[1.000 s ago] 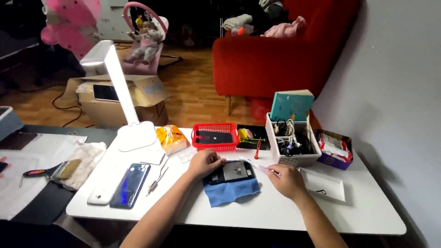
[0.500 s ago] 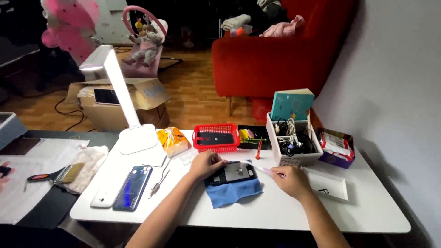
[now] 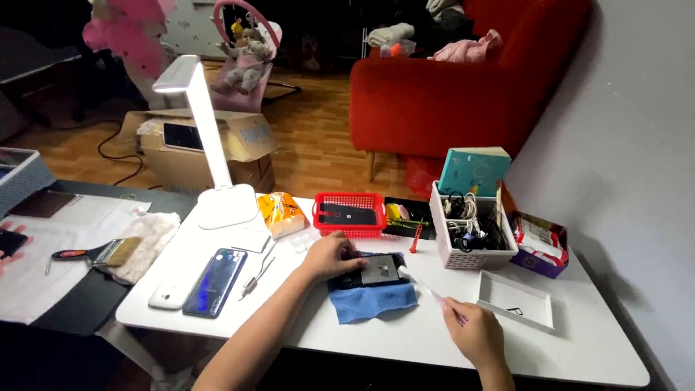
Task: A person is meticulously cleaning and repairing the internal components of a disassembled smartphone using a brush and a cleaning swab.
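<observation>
While left hand (image 3: 329, 257) presses flat on opened phone (image 3: 373, 270), fingers spread, right hand (image 3: 474, 334) pinches thin clear stick (image 3: 427, 289), tip touching phone. Phone lies on blue cloth (image 3: 373, 303) on white table (image 3: 405, 340), near red basket (image 3: 350, 214).

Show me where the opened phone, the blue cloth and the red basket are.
opened phone (image 3: 376, 271), head view, on its exposed grey inside.
blue cloth (image 3: 376, 301), head view, on the bare part in front of the phone.
red basket (image 3: 350, 229), head view, on its front wall.
</observation>
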